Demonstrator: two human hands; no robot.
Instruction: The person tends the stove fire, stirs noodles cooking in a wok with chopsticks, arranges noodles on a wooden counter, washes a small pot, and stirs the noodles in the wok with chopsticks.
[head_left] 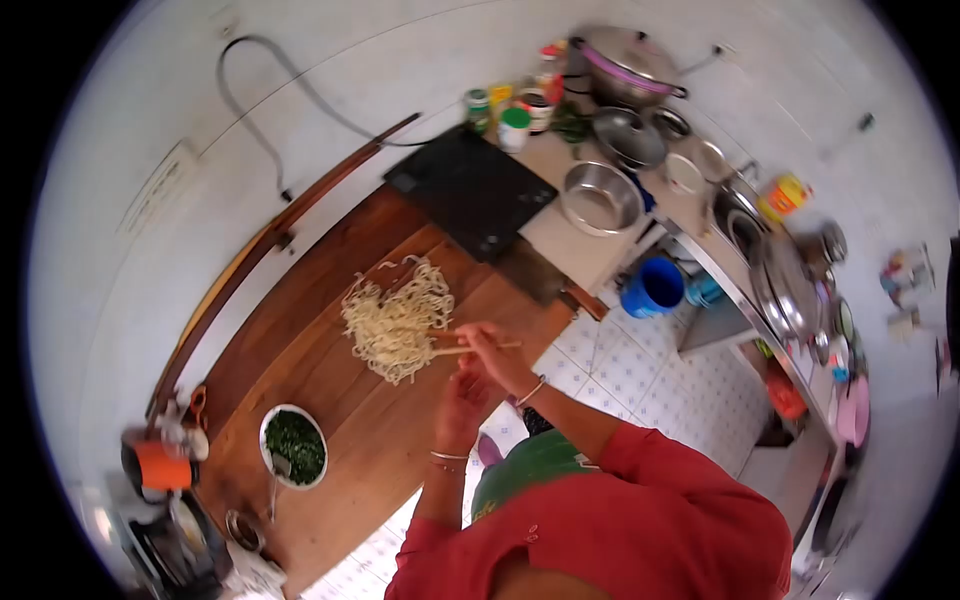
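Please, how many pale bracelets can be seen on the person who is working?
2: one pale bracelet on the left wrist, and a second pale bracelet on the right wrist. Others may be hidden.

Bright, even light on the white tiled wall (pixel 150 100); fisheye distortion bends edges into black corners; the round silver lidded pot (pixel 628 75) seems slightly blurred.

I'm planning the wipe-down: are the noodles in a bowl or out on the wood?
Out: the noodles lie in a loose heap, with wooden surface showing around their edges.
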